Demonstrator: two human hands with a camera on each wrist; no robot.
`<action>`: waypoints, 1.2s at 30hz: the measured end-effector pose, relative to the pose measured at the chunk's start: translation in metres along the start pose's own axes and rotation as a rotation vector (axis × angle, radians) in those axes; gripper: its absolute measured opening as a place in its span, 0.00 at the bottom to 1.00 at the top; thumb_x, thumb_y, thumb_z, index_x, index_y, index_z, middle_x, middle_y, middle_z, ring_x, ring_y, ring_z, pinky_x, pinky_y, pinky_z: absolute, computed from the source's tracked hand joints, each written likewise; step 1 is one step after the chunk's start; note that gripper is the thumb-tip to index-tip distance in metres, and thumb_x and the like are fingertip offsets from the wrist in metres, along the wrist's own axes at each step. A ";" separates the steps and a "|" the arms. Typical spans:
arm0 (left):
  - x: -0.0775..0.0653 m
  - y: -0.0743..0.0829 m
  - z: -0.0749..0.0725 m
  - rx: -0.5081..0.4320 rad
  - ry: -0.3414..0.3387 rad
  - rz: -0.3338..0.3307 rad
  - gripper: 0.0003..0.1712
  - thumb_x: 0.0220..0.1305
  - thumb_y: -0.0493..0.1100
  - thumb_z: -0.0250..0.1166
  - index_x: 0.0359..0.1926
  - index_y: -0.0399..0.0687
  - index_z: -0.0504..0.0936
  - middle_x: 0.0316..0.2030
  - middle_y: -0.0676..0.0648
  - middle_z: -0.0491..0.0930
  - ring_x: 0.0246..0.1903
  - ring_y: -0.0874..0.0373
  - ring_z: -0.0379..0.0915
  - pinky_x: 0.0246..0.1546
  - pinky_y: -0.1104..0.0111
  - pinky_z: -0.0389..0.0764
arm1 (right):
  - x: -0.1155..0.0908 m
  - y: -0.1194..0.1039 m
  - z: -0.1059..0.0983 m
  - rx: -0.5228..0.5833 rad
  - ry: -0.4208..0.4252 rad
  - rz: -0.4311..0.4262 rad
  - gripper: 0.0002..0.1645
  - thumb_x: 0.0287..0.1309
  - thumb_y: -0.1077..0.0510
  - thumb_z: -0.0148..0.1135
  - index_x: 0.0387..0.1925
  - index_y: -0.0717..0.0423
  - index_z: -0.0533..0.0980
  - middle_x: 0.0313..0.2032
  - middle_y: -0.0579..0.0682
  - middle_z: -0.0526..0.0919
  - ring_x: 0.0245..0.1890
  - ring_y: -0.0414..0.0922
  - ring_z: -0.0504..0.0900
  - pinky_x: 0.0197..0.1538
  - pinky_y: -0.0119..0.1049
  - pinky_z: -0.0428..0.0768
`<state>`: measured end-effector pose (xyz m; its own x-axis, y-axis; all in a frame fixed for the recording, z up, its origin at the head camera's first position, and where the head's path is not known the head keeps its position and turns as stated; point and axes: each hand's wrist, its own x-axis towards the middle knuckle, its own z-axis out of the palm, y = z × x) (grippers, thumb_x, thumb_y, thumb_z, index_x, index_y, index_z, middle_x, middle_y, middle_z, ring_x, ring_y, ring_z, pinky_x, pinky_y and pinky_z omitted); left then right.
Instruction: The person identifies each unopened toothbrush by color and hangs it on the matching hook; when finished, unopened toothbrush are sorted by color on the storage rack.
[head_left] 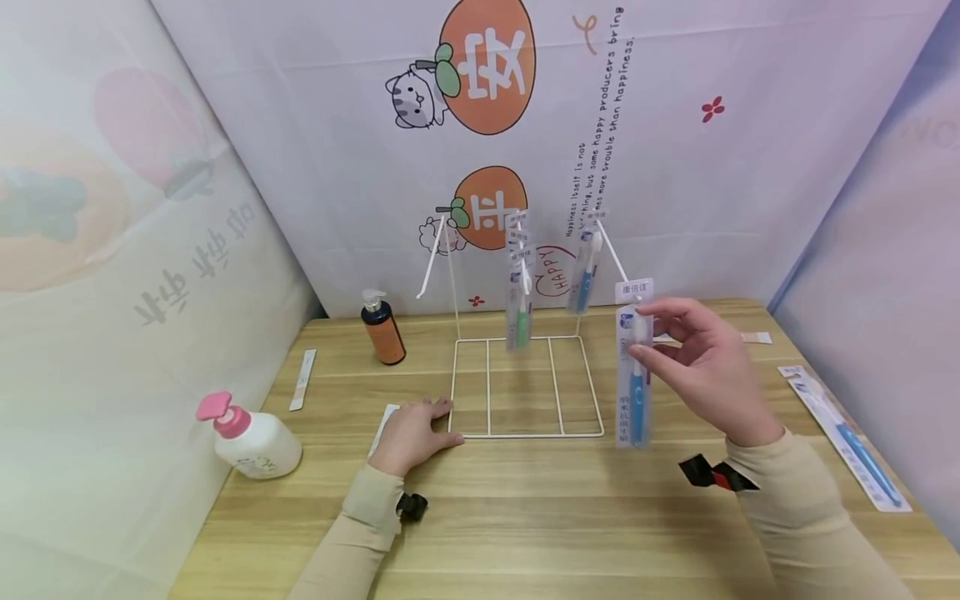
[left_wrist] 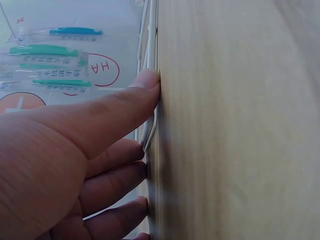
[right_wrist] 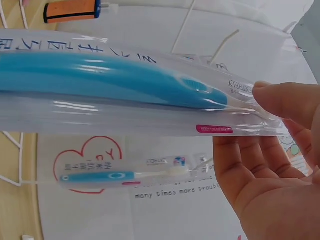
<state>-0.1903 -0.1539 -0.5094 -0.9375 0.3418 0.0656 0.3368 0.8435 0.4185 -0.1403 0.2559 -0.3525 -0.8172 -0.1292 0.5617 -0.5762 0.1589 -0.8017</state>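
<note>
In the head view, my right hand (head_left: 705,367) pinches a packaged toothbrush (head_left: 637,408) with a blue handle between thumb and fingers. The pack hangs upright, its top card at the tip of the right prong of a white wire rack (head_left: 525,435). The right wrist view shows the thumb on the front of this clear pack (right_wrist: 115,82), fingers behind. Farther back on that prong hangs another blue toothbrush pack (head_left: 587,275). Several green-handled packs (head_left: 521,312) hang on the middle prong. My left hand (head_left: 408,433) holds the rack's front left corner, thumb on the wire (left_wrist: 151,45).
A blue toothbrush pack (head_left: 847,433) lies on the table at the right. To the left stand a white pump bottle (head_left: 258,446) with a pink top and a dark orange-labelled bottle (head_left: 384,333). A slim paper strip (head_left: 303,379) lies near them. Printed cloth (head_left: 337,167) surrounds the table.
</note>
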 end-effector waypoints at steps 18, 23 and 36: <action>-0.002 0.004 -0.002 -0.001 -0.004 -0.005 0.37 0.63 0.58 0.80 0.67 0.46 0.86 0.66 0.40 0.82 0.67 0.33 0.76 0.63 0.42 0.79 | 0.044 0.057 0.023 0.013 0.161 0.003 0.23 0.63 0.78 0.69 0.58 0.74 0.73 0.54 0.54 0.83 0.50 0.43 0.86 0.48 0.30 0.87; -0.002 0.004 -0.002 0.011 -0.003 -0.005 0.37 0.63 0.59 0.80 0.67 0.46 0.86 0.66 0.41 0.83 0.67 0.33 0.77 0.63 0.42 0.79 | 0.062 0.066 0.025 0.075 0.169 0.041 0.24 0.64 0.77 0.70 0.59 0.70 0.73 0.52 0.54 0.83 0.50 0.46 0.85 0.49 0.31 0.88; 0.000 0.001 0.001 0.009 0.000 -0.006 0.37 0.63 0.61 0.79 0.68 0.47 0.86 0.66 0.42 0.82 0.67 0.34 0.77 0.63 0.43 0.79 | 0.089 0.076 0.024 0.034 0.187 0.089 0.22 0.68 0.72 0.68 0.59 0.67 0.72 0.50 0.56 0.80 0.49 0.48 0.84 0.48 0.32 0.87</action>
<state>-0.1900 -0.1524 -0.5102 -0.9397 0.3363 0.0628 0.3315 0.8495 0.4105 -0.2561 0.2328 -0.3687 -0.8552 0.0687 0.5138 -0.5033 0.1276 -0.8547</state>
